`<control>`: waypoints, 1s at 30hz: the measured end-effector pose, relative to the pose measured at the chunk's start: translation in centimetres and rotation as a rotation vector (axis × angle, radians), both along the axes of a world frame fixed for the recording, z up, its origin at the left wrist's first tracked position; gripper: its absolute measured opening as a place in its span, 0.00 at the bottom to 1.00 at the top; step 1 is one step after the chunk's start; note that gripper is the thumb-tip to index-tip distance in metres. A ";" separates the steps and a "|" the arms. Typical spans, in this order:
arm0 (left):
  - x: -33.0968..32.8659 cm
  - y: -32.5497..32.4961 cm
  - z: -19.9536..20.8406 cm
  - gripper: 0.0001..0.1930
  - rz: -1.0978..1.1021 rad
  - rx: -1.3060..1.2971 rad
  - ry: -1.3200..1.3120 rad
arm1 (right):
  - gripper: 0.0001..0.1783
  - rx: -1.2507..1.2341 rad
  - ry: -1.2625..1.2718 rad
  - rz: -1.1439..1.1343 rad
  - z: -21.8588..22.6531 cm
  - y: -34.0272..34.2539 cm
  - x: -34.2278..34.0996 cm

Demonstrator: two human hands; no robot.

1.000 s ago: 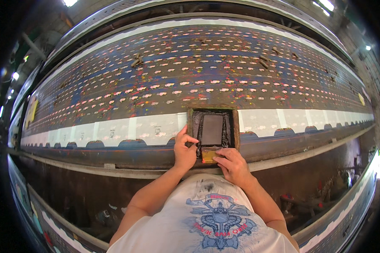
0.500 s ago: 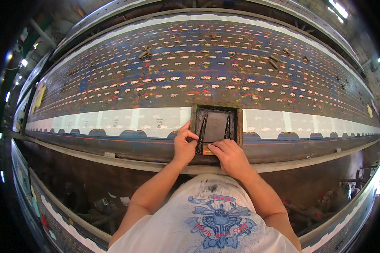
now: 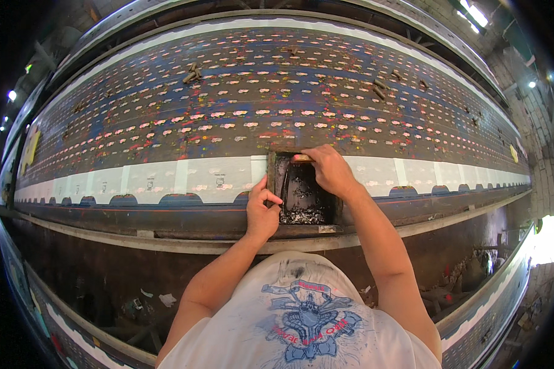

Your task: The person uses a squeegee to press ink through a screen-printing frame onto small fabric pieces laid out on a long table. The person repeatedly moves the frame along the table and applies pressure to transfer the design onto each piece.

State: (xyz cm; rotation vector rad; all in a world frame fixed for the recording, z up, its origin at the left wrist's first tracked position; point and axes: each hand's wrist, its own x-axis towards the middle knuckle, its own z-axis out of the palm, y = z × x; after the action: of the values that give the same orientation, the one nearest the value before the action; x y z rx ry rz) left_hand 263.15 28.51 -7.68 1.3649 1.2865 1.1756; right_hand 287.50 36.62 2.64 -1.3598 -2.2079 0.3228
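Note:
A small screen printing frame (image 3: 271,169) with wooden sides lies over the row of white pieces at the table's near edge. Wet black ink (image 3: 305,194) coats its inside, thicker and lumpy near the front. My left hand (image 3: 263,212) is closed on the frame's left side, with a finger and thumb reaching over the rim. At the far end of the frame, my right hand (image 3: 333,172) grips a squeegee (image 3: 301,158) by its pale wooden top edge. The squeegee's blade is mostly hidden under the hand and in the dark ink.
White pieces (image 3: 197,178) with scalloped near edges line the long table (image 3: 228,138); some bear small black prints. Brown roll-shaped bits (image 3: 192,74) lie farther back. A ledge (image 3: 184,245) runs along the front. Another table (image 3: 86,320) stands behind me at lower left.
My right hand has pushed the squeegee from the frame's near end to its far end. Black ink now shows where the grey mesh was visible. My left hand stays at the frame's left side.

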 end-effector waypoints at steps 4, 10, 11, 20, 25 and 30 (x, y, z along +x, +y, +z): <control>0.0 0.0 0.3 0.14 -0.003 0.006 -0.018 | 0.30 0.001 -0.058 0.028 -0.7 -1.9 -0.3; 0.1 0.0 0.4 0.13 0.001 0.020 0.022 | 0.32 -0.007 -0.076 0.041 0.0 -9.8 -2.1; 0.1 0.0 0.4 0.13 0.001 0.019 0.026 | 0.32 -0.028 -0.062 0.046 0.2 -11.1 -2.4; 0.0 -0.1 1.5 0.13 0.014 -0.015 0.074 | 0.24 -0.064 0.121 0.056 0.2 -14.9 -1.7; 2.3 -0.6 2.8 0.14 0.015 0.092 0.131 | 0.23 -0.006 0.313 0.023 -1.2 -16.4 1.5; 9.8 -1.4 3.0 0.14 0.024 0.156 0.090 | 0.23 0.018 0.312 -0.022 -1.5 -17.7 8.2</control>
State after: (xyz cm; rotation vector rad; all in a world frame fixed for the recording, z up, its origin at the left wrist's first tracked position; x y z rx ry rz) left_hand 272.96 27.07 -4.66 1.5346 1.2994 1.2652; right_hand 295.75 18.89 1.16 -1.2307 -1.9331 0.4720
